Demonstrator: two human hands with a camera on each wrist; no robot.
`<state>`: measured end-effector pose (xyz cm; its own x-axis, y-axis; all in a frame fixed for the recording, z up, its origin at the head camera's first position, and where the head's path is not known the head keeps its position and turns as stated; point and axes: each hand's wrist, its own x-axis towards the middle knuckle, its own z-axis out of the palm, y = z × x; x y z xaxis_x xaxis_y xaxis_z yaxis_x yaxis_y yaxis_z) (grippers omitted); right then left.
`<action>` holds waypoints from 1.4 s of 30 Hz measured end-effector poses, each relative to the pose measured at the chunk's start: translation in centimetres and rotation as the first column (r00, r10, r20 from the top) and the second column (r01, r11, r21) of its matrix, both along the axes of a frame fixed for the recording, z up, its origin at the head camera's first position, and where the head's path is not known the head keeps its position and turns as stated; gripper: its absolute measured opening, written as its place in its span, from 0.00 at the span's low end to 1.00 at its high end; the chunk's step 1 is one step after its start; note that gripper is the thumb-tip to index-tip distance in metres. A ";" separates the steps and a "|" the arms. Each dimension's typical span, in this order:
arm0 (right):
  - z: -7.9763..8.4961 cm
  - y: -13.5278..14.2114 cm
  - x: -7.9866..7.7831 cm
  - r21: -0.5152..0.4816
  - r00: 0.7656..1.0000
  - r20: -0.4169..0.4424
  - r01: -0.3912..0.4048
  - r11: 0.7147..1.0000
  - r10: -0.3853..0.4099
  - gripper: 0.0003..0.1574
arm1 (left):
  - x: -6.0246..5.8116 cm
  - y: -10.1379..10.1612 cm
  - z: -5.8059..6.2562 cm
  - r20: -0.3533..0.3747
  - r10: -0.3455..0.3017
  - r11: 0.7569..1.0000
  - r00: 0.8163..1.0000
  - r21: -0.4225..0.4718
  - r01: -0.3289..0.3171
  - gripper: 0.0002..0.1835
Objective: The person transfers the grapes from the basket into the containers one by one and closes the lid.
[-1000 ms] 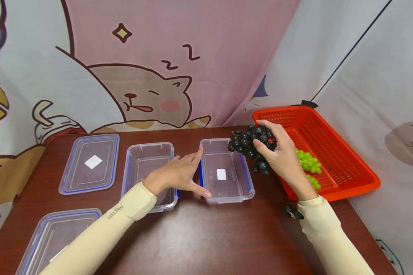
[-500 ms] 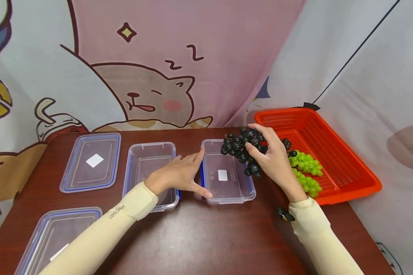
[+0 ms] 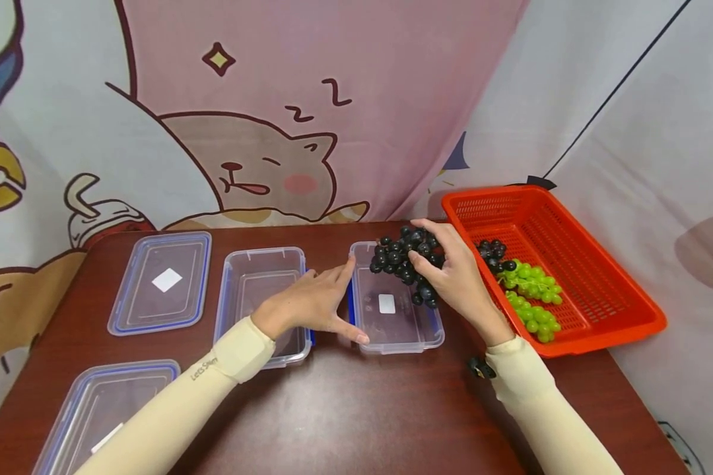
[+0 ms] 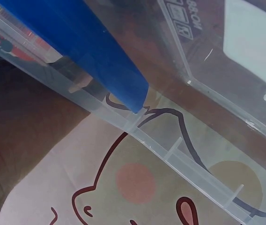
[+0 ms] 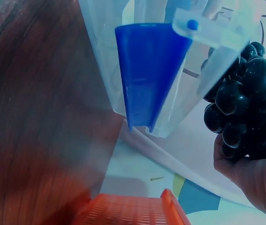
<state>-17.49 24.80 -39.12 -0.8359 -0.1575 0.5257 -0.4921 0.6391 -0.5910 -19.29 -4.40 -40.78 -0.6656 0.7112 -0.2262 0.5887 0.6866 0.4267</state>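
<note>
My right hand (image 3: 456,277) grips a bunch of black grapes (image 3: 397,257) between thumb and fingers, over the right side of a clear plastic container (image 3: 392,347). In the right wrist view the dark grapes (image 5: 247,103) hang beside the container's blue side clip (image 5: 149,70). The left hand (image 3: 311,300) has its thumb and fingers spread along that container's left edge, the fingertips right at the rim. Its palm overlaps a second clear container (image 3: 232,284) on the left. Seen from the left wrist, a blue clip (image 4: 95,51) and the clear wall fill much of the view.
A red plastic basket (image 3: 614,270) stands at the right, holding green grapes (image 3: 531,284) and more black grapes (image 3: 492,252). Two clear lids with blue seals lie on the left: one at the back (image 3: 187,300), another nearer (image 3: 127,382). A patterned cloth (image 3: 422,86) hangs behind the table.
My right hand has carried the black grapes leftward, away from the basket and over the right container. More of the basket's grapes now show. The left hand stays in place.
</note>
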 end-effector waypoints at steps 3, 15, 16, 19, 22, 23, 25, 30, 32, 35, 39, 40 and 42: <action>-0.4 -0.1 -0.2 0.001 1.000 0.006 -0.002 1.000 0.002 0.36 | 0.0 0.0 0.0 -0.007 -0.002 1.000 1.000 -0.002 0.002 0.82; -2.1 -0.7 -0.7 0.029 0.999 0.045 -0.020 0.999 0.018 0.37 | 0.1 0.1 -0.2 0.010 0.003 1.000 1.000 -0.011 -0.003 0.82; -2.3 -0.7 -0.7 0.030 0.999 0.046 -0.022 0.999 0.021 0.37 | 0.1 0.1 -0.3 0.013 0.003 1.000 1.000 -0.011 -0.003 0.82; -2.6 -0.9 -0.8 0.033 0.998 0.049 -0.029 0.999 0.027 0.37 | 0.0 0.1 -0.3 0.021 0.008 1.000 1.000 -0.016 -0.008 0.82; -2.7 -1.1 -0.8 0.040 0.998 0.057 -0.035 0.999 0.032 0.36 | 0.0 0.1 -0.3 0.021 0.009 1.000 1.000 -0.022 -0.008 0.82; -2.7 -1.1 -0.8 0.043 0.998 0.058 -0.036 0.998 0.034 0.36 | 0.0 0.1 -0.3 0.019 0.008 1.000 1.000 -0.022 -0.008 0.82; -2.6 -1.2 -0.8 0.050 0.998 0.058 -0.036 0.998 0.033 0.36 | 0.0 0.1 -0.2 0.016 0.009 1.000 1.000 -0.020 -0.008 0.82; -2.5 -1.4 -1.1 0.064 0.998 0.053 -0.040 0.997 0.037 0.37 | 0.0 0.1 -0.1 0.013 0.008 1.000 1.000 -0.019 -0.008 0.82; -2.6 -1.5 -1.2 0.071 0.998 0.054 -0.042 0.997 0.039 0.37 | 0.0 0.1 -0.1 0.010 0.006 1.000 1.000 -0.021 -0.006 0.82; -2.8 -1.7 -1.5 0.087 0.998 0.049 -0.045 0.995 0.041 0.37 | -0.1 0.2 -0.2 0.007 0.005 1.000 1.000 -0.025 -0.004 0.82; -3.0 -1.8 -1.8 0.107 0.998 0.040 -0.052 0.993 0.048 0.39 | 0.0 0.2 -0.1 -0.001 0.004 1.000 1.000 -0.026 -0.004 0.82; -3.1 -1.8 -1.9 0.111 0.998 0.039 -0.055 0.992 0.051 0.39 | 0.0 0.2 -0.1 -0.004 0.005 1.000 1.000 -0.026 -0.005 0.82; -3.1 -1.8 -2.0 0.122 0.998 0.040 -0.059 0.991 0.054 0.39 | 0.0 0.2 -0.1 -0.012 0.004 1.000 1.000 -0.025 -0.005 0.82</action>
